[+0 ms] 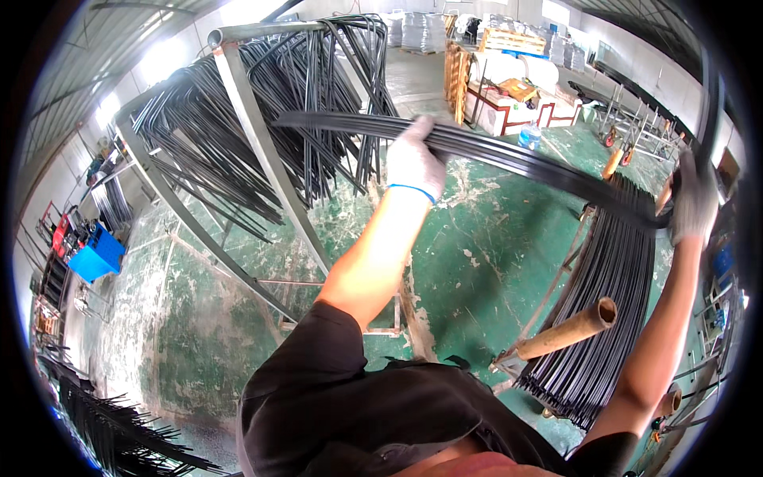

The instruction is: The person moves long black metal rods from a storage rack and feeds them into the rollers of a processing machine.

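My left hand point(417, 161), in a pale work glove, is closed around a bundle of long black strips point(509, 159) held out in front of me. One end of the bundle reaches left, in front of a metal rack point(246, 119) hung with many bent black strips point(294, 87). My right hand point(695, 200), also gloved, is closed at the bundle's right end, somewhat blurred. Dark strips rise above that hand toward the upper right; whether they join the bundle I cannot tell. Below the bundle lies a thick row of straight black strips point(604, 294) on a low stand.
A brown tube point(568, 327) sticks up at the stand's near end. On the green floor farther off are a water bottle point(529, 137) and a red-and-white crate point(517, 107). A blue bin point(96, 253) stands at left; more black strips point(119, 433) lie at lower left.
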Motion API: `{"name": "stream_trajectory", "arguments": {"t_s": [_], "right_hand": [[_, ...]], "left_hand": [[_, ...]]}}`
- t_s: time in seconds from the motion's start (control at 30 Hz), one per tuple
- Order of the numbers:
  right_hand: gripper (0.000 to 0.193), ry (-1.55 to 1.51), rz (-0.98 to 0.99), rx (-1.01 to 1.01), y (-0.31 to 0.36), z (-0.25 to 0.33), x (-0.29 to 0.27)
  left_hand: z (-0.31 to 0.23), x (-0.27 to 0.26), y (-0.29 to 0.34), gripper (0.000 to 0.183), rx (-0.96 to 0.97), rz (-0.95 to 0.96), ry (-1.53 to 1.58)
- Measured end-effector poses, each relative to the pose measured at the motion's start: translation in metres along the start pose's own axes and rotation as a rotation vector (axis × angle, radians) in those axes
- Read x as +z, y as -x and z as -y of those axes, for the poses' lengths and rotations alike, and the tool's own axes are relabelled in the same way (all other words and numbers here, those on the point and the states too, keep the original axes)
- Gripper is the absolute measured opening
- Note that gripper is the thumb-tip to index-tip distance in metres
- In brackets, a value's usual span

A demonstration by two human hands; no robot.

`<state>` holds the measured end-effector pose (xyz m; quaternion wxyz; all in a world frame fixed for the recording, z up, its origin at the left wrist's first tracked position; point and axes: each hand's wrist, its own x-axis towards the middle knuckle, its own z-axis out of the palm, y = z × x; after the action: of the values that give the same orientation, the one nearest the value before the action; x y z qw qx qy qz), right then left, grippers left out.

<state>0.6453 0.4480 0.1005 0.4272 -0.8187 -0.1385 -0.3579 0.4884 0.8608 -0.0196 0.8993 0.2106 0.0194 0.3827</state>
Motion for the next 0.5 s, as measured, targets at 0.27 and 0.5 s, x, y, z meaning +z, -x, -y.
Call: {"name": "stream_trajectory", "arguments": {"t_s": [0.27, 0.5], "right_hand": [[0.037, 0.108, 0.134, -0.755, -0.063, 0.258, 0.117], [0.009, -0.666, 0.079, -1.115, 0.199, 0.195, 0.205]], "left_hand": [[-0.104, -0.086, -0.151, 0.027, 0.104, 0.114, -0.033], [-0.106, -0.169, -0.105, 0.047, 0.067, -0.297, 0.335]]}}
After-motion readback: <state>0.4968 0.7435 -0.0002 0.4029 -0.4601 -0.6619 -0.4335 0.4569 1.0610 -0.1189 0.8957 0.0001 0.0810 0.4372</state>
